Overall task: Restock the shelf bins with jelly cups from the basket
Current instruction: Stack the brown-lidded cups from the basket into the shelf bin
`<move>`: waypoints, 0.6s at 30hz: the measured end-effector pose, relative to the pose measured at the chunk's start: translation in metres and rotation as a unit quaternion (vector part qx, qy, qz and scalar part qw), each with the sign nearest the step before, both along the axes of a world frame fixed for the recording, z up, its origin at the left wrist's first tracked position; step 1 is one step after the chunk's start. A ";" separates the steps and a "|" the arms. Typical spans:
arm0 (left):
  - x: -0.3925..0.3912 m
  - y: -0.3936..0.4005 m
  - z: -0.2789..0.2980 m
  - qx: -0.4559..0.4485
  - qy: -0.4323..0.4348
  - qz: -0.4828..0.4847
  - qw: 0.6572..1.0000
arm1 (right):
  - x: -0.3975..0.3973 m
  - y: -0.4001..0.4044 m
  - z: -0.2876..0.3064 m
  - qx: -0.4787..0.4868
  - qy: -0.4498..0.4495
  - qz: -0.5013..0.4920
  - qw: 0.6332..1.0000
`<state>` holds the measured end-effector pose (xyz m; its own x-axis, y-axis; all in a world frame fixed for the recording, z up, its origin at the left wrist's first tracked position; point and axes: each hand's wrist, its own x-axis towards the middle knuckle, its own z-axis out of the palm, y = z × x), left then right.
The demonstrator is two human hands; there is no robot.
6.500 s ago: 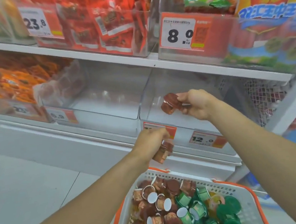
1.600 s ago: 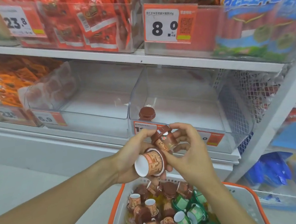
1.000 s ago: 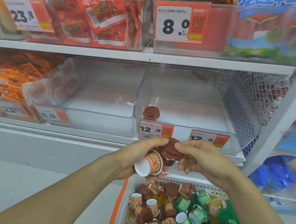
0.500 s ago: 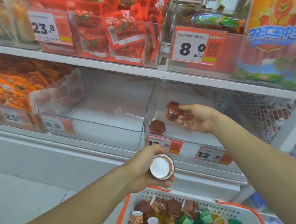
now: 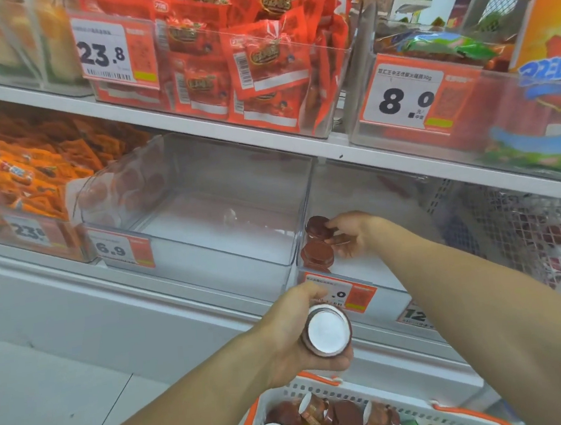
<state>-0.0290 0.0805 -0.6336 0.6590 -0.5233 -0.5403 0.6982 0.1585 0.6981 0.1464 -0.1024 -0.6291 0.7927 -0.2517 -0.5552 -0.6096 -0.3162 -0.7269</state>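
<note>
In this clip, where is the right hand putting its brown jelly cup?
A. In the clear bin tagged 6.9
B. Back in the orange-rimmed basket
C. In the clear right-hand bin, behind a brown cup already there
C: the right hand holds a brown jelly cup inside the clear right-hand bin, just behind another brown cup.

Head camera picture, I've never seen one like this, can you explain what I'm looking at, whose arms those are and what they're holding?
The camera sits on a person's head, looking forward and down, so both arms are that person's own. There is no machine. The right hand reaches into a clear shelf bin and sets a brown jelly cup behind another brown cup already standing there. The left hand holds a third cup, its white end facing the camera. Below is a white and orange basket with more cups.
</note>
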 end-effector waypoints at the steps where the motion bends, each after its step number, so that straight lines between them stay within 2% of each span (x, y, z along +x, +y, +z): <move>1: 0.001 0.000 0.001 -0.015 0.000 -0.003 1.000 | 0.000 -0.001 0.001 -0.012 0.001 0.009 1.000; 4: 0.003 -0.003 0.006 -0.052 -0.006 0.015 0.999 | -0.002 -0.007 0.001 -0.036 0.010 0.044 0.998; 8: 0.003 -0.009 0.009 -0.052 -0.032 0.019 0.998 | -0.013 -0.019 0.008 -0.028 0.012 0.073 0.997; 11: -0.001 -0.008 0.015 -0.047 -0.066 0.021 0.997 | -0.037 -0.024 0.024 -0.094 -0.040 0.101 0.990; 13: -0.005 -0.007 0.019 -0.021 -0.131 0.020 0.991 | -0.060 -0.029 0.036 -0.117 -0.095 0.130 0.980; 15: -0.008 -0.007 0.016 0.088 -0.280 0.019 0.956 | -0.088 -0.030 0.047 -0.071 -0.126 0.164 0.976; 18: -0.014 -0.009 0.013 0.191 -0.477 0.033 0.857 | -0.134 -0.026 0.064 0.023 -0.142 0.212 0.967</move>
<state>-0.0428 0.0711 -0.6201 0.9180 -0.3722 0.1370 -0.2205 -0.1917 0.9564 0.0122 -0.1280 -0.5653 0.9415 0.1492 -0.3021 -0.2053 -0.4570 -0.8655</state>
